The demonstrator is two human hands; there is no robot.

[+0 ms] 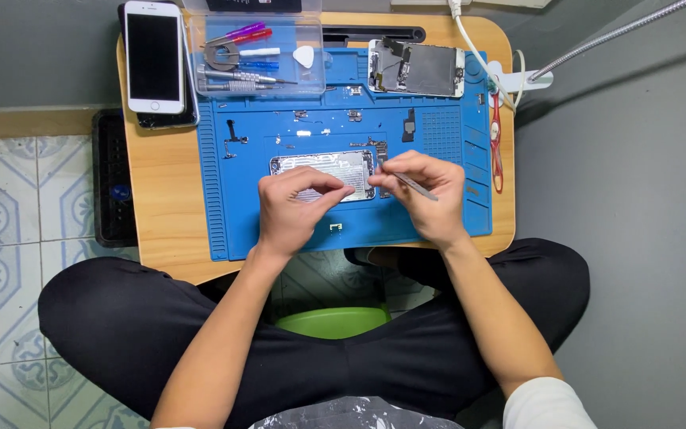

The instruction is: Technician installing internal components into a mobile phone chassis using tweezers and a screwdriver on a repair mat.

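Left hand [289, 208] pins the opened phone shell [323, 175] flat on the blue mat [295, 238]; right hand [426, 195], grip pinched around metal tweezers [408, 183], works best with the wrist braced.

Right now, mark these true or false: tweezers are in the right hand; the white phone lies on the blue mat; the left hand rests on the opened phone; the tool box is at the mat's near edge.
1. Tweezers are in the right hand. True.
2. The white phone lies on the blue mat. False: it lies on the wooden table, left of the mat.
3. The left hand rests on the opened phone. True.
4. The tool box is at the mat's near edge. False: it is at the far edge.
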